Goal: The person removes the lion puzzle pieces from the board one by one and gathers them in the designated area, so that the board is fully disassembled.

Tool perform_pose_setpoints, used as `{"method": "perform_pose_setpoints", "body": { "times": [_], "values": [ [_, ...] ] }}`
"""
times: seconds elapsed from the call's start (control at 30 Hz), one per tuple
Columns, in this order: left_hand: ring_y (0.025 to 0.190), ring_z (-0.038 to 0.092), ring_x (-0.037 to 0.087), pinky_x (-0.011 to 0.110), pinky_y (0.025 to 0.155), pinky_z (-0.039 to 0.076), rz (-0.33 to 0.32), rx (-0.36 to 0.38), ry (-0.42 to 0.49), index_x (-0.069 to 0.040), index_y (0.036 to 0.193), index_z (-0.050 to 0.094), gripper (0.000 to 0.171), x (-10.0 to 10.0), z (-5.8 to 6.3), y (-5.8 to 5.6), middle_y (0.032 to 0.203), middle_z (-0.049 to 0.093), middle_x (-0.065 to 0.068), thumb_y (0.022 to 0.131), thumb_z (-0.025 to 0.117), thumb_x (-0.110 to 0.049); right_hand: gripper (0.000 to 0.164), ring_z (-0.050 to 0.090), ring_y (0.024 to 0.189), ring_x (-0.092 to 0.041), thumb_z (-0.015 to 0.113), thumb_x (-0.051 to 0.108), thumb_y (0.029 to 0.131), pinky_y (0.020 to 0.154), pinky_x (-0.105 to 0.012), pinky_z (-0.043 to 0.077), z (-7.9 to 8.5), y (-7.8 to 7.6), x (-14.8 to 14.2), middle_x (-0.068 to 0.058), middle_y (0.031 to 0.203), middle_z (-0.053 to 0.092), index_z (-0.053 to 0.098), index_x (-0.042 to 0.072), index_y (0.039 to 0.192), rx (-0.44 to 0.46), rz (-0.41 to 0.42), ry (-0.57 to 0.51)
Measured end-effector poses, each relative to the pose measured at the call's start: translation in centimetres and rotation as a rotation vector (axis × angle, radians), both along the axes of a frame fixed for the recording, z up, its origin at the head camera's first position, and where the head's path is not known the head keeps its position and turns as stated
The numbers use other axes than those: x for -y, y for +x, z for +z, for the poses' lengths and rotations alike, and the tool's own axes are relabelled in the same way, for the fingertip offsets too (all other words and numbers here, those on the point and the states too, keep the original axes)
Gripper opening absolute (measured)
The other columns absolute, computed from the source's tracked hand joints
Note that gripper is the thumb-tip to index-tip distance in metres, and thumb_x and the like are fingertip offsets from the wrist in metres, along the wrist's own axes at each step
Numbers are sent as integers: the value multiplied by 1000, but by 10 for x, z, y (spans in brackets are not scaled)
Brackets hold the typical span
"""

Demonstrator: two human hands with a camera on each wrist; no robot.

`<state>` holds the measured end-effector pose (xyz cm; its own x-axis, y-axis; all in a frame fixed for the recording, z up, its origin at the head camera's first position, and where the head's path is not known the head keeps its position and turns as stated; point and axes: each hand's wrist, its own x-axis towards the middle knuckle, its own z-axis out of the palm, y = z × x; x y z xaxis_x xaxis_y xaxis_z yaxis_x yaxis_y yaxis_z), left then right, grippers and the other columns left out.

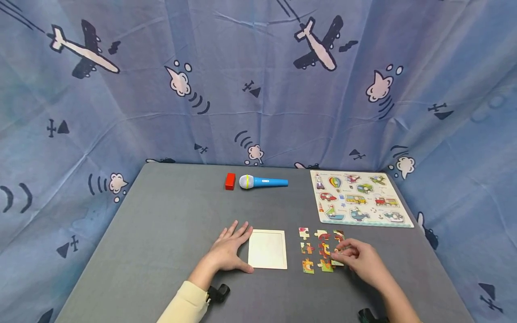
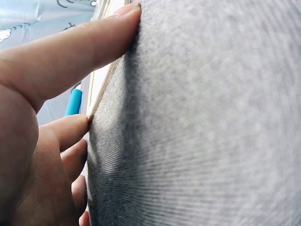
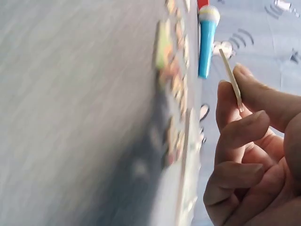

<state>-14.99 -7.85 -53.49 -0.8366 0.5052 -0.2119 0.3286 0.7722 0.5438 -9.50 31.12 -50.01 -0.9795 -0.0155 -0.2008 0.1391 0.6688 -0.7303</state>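
A square, pale wooden puzzle tray (image 1: 267,249) with a raised rim lies flat on the table. My left hand (image 1: 229,251) rests at its left side, fingers spread and thumb touching the near left corner. In the left wrist view the thumb (image 2: 94,44) presses by the tray's edge. To the right of the tray, several jigsaw pieces (image 1: 308,266) with bright printed pictures lie in loose rows. Above the right-hand row, my right hand (image 1: 363,261) pinches one puzzle piece (image 3: 231,80) between thumb and forefinger, seen edge-on in the right wrist view.
A red block (image 1: 230,181) and a blue toy microphone (image 1: 268,182) lie at the back of the grey table (image 1: 169,215). At the back right is a vehicle peg board (image 1: 357,199). A blue patterned cloth (image 1: 258,89) hangs behind the table.
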Motion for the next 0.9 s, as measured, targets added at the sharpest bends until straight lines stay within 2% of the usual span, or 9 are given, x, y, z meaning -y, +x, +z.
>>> {"method": "perform_pose_setpoints", "body": {
  "times": [0.3,0.6,0.77,0.9],
  "values": [
    [158,5,32,56,126,9,2,6,10,-17,160,30,117,1,-1,0,169,20,2,66,90,-52,29,58,64,-10,80,27,86,59,-25,44,-14,10,-22,1,77,72,69,6,102,29,-24,68],
    [158,5,32,56,126,9,-2,1,1,-17,160,30,117,2,-1,-1,169,20,2,66,90,-53,27,55,66,-8,84,31,82,63,-27,43,-24,10,-21,7,76,65,69,12,92,-33,-15,262],
    [158,5,32,56,126,9,-3,3,1,-17,160,30,117,1,-2,-1,169,20,2,67,90,-52,31,49,73,-13,84,34,82,64,-31,41,-17,10,-18,0,84,58,69,9,93,-81,-26,333],
    [158,4,33,58,125,7,-14,7,38,-15,162,25,118,3,-4,0,170,18,4,69,89,-51,30,51,71,-13,78,34,89,60,-29,42,-1,9,-17,-1,84,60,68,7,97,-123,-35,329]
  ]
}}
